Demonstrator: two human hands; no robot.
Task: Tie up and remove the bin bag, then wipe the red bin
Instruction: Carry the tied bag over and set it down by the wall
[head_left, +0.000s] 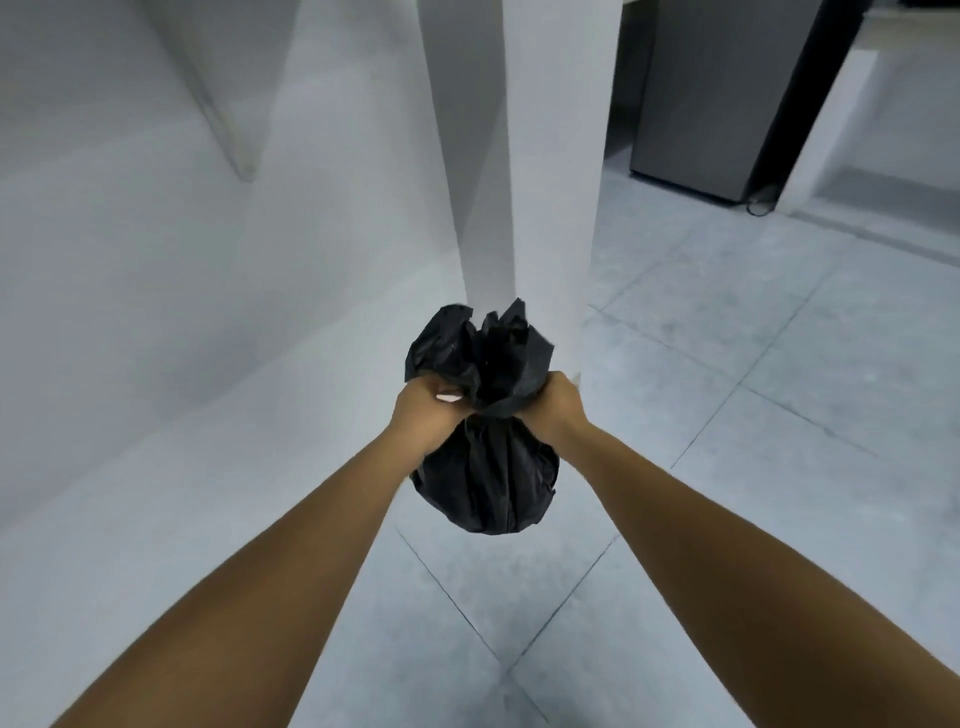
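Note:
A black bin bag (485, 478) hangs in the air at the centre of the head view, its neck gathered and its loose top flaring upward. My left hand (428, 408) grips the neck from the left, thumb across the plastic. My right hand (558, 405) grips the same neck from the right. The filled lower part of the bag bulges below both hands, above the floor. The red bin is not in view.
A white pillar (519, 182) rises straight ahead, behind the bag. A white wall (156, 260) runs along the left. Pale grey floor tiles (753, 389) spread to the right. A grey appliance (711, 93) with a black cable stands at the back right.

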